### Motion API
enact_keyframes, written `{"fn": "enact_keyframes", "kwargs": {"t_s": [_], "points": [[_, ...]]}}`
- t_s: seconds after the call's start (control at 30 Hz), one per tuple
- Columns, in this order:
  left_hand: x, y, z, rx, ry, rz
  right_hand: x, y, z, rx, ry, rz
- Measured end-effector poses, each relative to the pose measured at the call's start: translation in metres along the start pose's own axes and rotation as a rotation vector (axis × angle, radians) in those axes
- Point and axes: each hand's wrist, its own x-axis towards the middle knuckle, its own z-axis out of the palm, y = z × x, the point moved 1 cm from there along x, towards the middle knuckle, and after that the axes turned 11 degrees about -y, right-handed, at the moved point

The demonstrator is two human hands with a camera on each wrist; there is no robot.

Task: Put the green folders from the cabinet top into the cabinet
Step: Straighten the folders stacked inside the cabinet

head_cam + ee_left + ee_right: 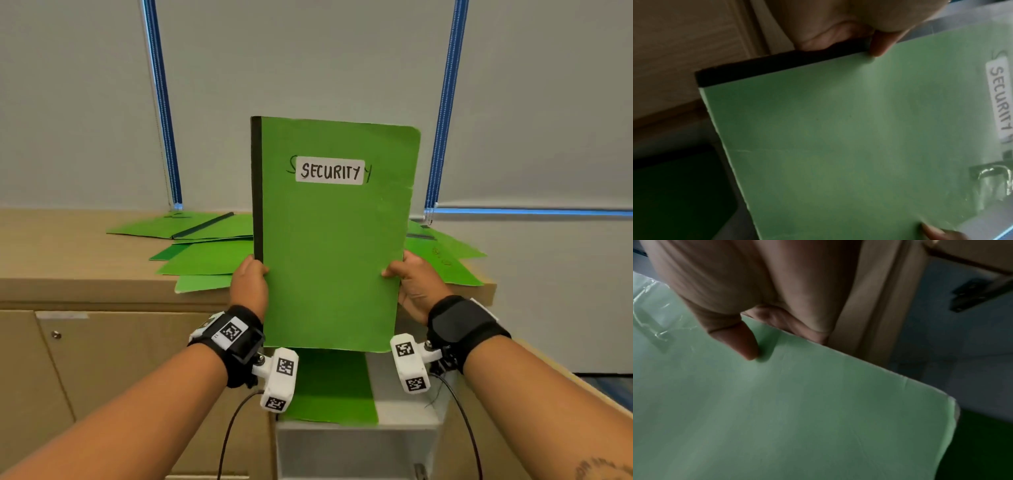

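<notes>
Folder [330, 236] upright, long axis twelve to six, pinched at both side edges by left hand [249, 286] and right hand [416, 286]; open cabinet [404, 414] straight below at six.

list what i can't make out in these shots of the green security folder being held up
- Head view: fingers of the left hand and right hand lie behind the green card folder labelled SECURITY.
- Head view: that folder covers the middle of the loose green folders on the wooden cabinet top; their count is unclear.
- Head view: handwriting under the white label is mostly covered.
- Wrist views: the cabinet interior is dark and blurred.
</notes>
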Motion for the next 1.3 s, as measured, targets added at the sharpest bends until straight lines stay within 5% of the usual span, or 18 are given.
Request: {"fn": "enact_keyframes", "kwargs": {"t_s": [0.27, 0.43, 0.87, 1.13, 1.3], "points": [[-0.084, -0.091, 0.016, -0.021, 0.103, -0.16, -0.054, 0.098, -0.008, 0.055, 0.045, 0.18], [-0.128, -0.169, 0.024, 0.232, 0.047, -0.294, -0.083, 0.179, -0.019, 0.008, 0.119, 0.326], [-0.213, -0.324, 0.037, 0.415, -0.053, -0.685, -0.112, 0.379, -0.053, -0.087, 0.123, 0.709], [-0.284, -0.404, 0.049, 0.256, 0.072, -1.107, -0.161, 0.449, -0.058, -0.163, 0.09, 0.984], [-0.297, -0.424, 0.062, 0.341, -0.008, -1.192, -0.179, 0.485, -0.07, -0.123, 0.114, 1.098]]}}
